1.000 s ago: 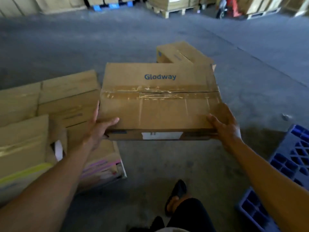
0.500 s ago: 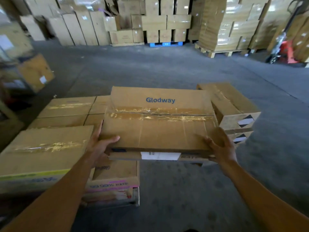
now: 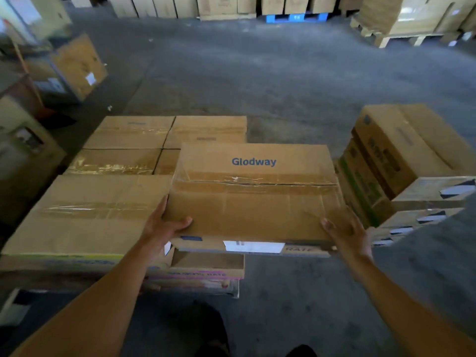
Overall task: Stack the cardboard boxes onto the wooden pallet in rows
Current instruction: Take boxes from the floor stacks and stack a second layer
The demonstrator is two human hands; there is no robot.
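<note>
Held box (image 3: pixel 253 199) between left hand (image 3: pixel 162 228) and right hand (image 3: pixel 346 234), above lower box (image 3: pixel 206 266); stacked boxes (image 3: pixel 108 161) left, box pile (image 3: pixel 401 161) right.

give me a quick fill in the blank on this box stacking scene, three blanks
1. The blue word printed on the held box is ____.
2. The box is held by ____ hands, the left hand and the right hand.
3. The pallet far across the floor is coloured ____.

Missing words: Glodway; two; blue

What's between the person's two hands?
The Glodway box: the left hand grips its near-left corner and the right hand its near-right corner. The head view, the only one, shows this.
</note>
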